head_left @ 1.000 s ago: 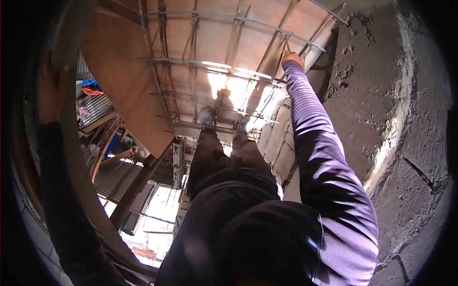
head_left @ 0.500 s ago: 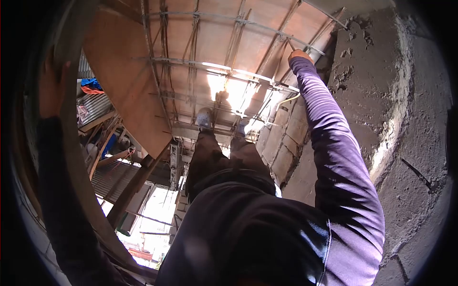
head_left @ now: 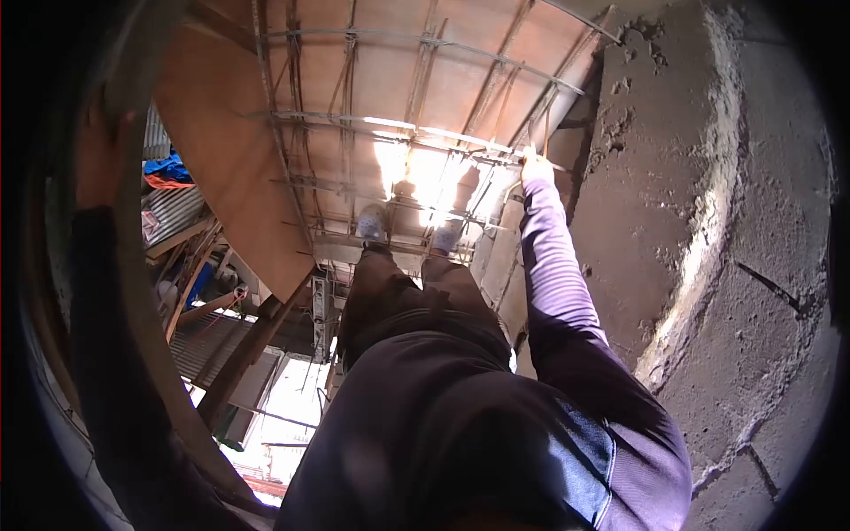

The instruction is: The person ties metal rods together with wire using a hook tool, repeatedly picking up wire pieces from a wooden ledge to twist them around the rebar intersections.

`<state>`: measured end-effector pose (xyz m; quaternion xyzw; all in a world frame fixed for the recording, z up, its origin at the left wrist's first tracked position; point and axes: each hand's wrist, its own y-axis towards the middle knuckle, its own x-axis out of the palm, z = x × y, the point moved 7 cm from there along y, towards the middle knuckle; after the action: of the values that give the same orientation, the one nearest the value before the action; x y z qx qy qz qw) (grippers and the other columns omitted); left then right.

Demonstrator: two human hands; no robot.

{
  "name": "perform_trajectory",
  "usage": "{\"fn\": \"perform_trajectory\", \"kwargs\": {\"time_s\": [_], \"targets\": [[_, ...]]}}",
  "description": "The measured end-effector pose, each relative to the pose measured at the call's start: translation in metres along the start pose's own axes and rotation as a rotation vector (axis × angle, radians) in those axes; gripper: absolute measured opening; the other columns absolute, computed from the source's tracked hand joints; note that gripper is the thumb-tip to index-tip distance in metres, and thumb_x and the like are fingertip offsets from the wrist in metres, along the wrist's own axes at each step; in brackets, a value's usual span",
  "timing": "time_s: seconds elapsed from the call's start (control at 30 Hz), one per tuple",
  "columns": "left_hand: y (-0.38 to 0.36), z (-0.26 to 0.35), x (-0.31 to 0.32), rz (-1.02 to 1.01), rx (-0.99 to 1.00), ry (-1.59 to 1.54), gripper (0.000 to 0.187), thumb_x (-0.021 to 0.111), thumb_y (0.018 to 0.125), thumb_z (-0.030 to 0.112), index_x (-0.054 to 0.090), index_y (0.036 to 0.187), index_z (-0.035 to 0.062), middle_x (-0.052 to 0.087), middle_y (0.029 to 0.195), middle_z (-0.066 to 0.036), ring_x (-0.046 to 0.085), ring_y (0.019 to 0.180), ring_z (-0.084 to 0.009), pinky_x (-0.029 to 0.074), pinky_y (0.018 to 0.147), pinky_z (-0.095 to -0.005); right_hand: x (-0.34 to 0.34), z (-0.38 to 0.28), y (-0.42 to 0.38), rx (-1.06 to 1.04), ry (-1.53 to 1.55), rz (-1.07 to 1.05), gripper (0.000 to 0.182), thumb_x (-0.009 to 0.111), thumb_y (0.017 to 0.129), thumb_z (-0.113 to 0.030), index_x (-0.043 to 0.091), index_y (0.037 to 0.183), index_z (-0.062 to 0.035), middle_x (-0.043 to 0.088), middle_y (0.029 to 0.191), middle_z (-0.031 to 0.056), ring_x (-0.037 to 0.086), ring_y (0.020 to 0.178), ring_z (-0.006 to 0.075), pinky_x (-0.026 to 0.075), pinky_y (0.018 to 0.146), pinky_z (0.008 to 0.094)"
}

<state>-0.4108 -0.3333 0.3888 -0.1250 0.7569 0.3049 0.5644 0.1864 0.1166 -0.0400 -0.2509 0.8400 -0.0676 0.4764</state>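
My right hand [head_left: 537, 166], bright in the sunlight, is closed at the right end of a crosswise steel bar [head_left: 478, 142] of the rebar grid. A thin upright rod [head_left: 546, 133] rises beside its fingers. What the fingers hold is washed out by glare. In deep shadow at the far left, my left hand [head_left: 102, 164] is raised against a dark upright surface, thumb apart from the fingers, with nothing visible in it. Tied lengthwise bars [head_left: 425, 75] cross the grid over reddish-brown panels [head_left: 385, 71].
My feet [head_left: 374, 221] are on or by the grid's lower bars. A rough grey cement wall [head_left: 655, 177] rises at right. A brown plywood sheet [head_left: 221, 150] leans at left; beyond it are timber [head_left: 239, 363], corrugated metal [head_left: 181, 208] and a bright drop below.
My right hand has come down and left from the upper end of the grid to a lower crosswise bar. The view has shifted slightly; my left hand stays in place.
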Motion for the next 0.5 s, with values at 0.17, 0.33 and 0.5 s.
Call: {"fn": "perform_trajectory", "kwargs": {"time_s": [0.17, 0.33, 0.5], "targets": [[0.006, 0.011, -0.009, -0.009, 0.009, 0.031, 0.062, 0.061, 0.098, 0.026, 0.036, 0.148, -0.0015, 0.046, 0.144, -0.031, 0.047, 0.133, -0.0454, 0.041, 0.109, -0.0467, -0.051, -0.120, 0.023, 0.154, -0.182, 0.175, 0.043, 0.049, 0.099, -0.037, 0.068, 0.110, -0.0008, 0.069, 0.115, 0.0251, 0.066, 0.107, 0.0427, 0.052, 0.095, 0.0450], [0.007, 0.013, -0.013, -0.043, -0.009, 0.053, 0.063, 0.062, 0.097, 0.024, 0.037, 0.148, -0.0026, 0.046, 0.143, -0.032, 0.048, 0.132, -0.0453, 0.041, 0.109, -0.0470, 0.079, -0.108, 0.115, 0.151, -0.497, -0.200, 0.035, 0.055, 0.093, -0.023, 0.070, 0.118, -0.0036, 0.069, 0.120, 0.0204, 0.066, 0.115, 0.0361, 0.051, 0.100, 0.0404], [0.003, 0.012, -0.011, -0.008, 0.031, -0.011, 0.063, 0.062, 0.097, 0.024, 0.037, 0.148, -0.0021, 0.047, 0.143, -0.031, 0.048, 0.132, -0.0453, 0.041, 0.109, -0.0471, 0.033, -0.128, 0.039, 0.234, -0.150, -0.077, 0.041, 0.062, 0.089, -0.035, 0.071, 0.115, -0.0038, 0.073, 0.103, 0.0180, 0.071, 0.096, 0.0336, 0.056, 0.084, 0.0419]]}}
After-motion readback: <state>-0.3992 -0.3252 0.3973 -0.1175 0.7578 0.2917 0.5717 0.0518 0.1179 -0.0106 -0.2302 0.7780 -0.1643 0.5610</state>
